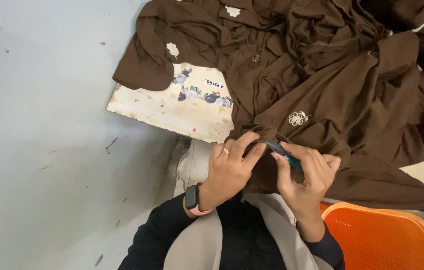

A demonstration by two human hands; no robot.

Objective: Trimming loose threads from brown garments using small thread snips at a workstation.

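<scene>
Both hands curled at near centre, left hand [229, 167] pinching brown fabric [322, 90], right hand [304, 172] gripping a small blue cutter [283, 152], orange basket [382, 240] near right, floral desk [172, 107] under the cloth.

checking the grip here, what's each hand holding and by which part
The right hand holds a small blue-handled cutter by its handle, blade end poking out past the fingers. The left hand pinches the edge of the brown cloth.
</scene>
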